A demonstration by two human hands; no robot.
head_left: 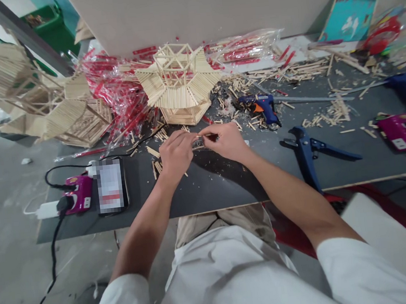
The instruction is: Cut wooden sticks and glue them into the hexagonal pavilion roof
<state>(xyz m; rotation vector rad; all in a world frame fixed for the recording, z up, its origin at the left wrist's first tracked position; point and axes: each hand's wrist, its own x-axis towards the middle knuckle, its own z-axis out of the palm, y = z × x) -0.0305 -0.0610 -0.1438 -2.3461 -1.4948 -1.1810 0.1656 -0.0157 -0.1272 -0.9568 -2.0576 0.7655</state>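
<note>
My left hand and my right hand meet over the dark board, fingers pinched together on a small clear wrapper with a red-marked stick between them. Just beyond the hands stands a wooden stick model with fanned roof panels. Loose short sticks lie on the board by my left hand.
A phone and a purple plug block with cables sit at the left. A blue glue gun and blue cutting pliers lie to the right. Red-wrapped stick packets and another stick structure fill the far left.
</note>
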